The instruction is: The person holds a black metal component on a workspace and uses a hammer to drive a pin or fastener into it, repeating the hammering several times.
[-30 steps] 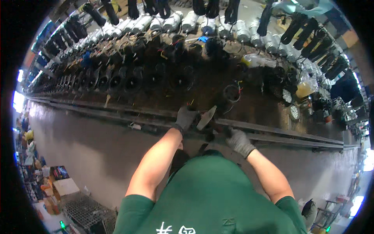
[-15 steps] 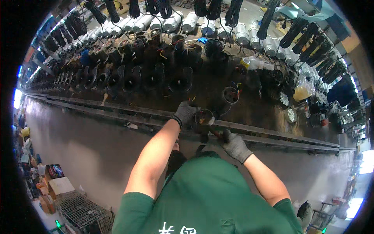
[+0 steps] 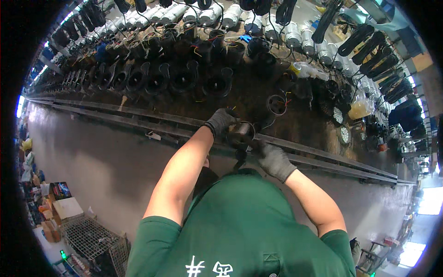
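Observation:
My left hand (image 3: 221, 121), in a grey work glove, is closed on the left edge of a dark round motor housing (image 3: 241, 134). The housing is tilted at the bench's front edge, with its open mouth facing up. Beside its lower right side, my gloved right hand (image 3: 274, 161) is closed; what lies in its fingers is dark and mostly hidden. Just beyond stands another round black housing (image 3: 277, 105) with thin coloured wires at its rim.
Black pump bodies (image 3: 217, 85) stand in a row along the dark bench (image 3: 180, 108). Silver motor cylinders (image 3: 233, 16) and hanging black cable bundles (image 3: 327, 23) line the back. Metal rails (image 3: 318, 150) edge the bench front. A wire cage (image 3: 92, 235) stands on the floor behind left.
My right hand has moved up and left, closer to the housing. The brown handle-like piece seen by it earlier is now largely hidden. My left hand keeps its hold.

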Tool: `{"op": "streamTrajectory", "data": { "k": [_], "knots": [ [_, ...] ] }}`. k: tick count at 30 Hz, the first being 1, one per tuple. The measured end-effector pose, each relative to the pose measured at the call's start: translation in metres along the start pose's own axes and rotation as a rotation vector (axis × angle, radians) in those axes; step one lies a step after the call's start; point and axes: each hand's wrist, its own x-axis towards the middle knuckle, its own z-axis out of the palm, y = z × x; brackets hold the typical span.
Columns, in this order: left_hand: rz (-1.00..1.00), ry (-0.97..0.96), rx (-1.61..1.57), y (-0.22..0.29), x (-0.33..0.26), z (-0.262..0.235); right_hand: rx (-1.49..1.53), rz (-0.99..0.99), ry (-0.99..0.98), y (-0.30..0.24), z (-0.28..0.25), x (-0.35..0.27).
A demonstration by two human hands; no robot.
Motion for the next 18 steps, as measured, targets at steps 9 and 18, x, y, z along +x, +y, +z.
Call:
{"op": "streamTrajectory", "data": {
  "k": [9, 18],
  "knots": [
    [0.059, 0.064, 0.076, 0.033, -0.043, 0.002, -0.030, 0.196, 0.071, 0.038, -0.039, 0.001],
    [-0.003, 0.072, -0.623, -0.010, -0.016, 0.023, -0.315, 0.117, -0.185, 0.050, 0.003, 0.005]
  ]
}}
